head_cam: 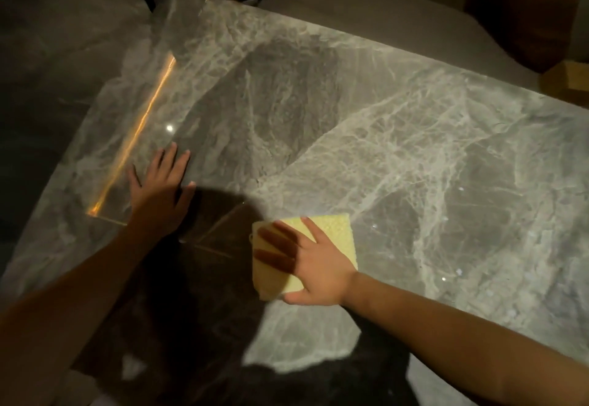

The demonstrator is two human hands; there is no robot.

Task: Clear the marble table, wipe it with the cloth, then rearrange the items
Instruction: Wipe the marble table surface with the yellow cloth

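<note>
Wiping stage. Right hand [314, 265] pressed flat, fingers spread, on cloth [331, 236] at near-centre worktop [414, 150] for even pressure. Left hand [162, 189] released, palm down, bracing.

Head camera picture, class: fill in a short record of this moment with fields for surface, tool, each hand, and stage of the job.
surface: grey veined marble table, no items on the visible part
tool: yellow cloth, lying flat on the marble
right hand: palm down, pressing on the cloth, fingers spread
left hand: flat on the bare marble, holding nothing
stage: table cleared, wiping under way, items not yet put back
</note>
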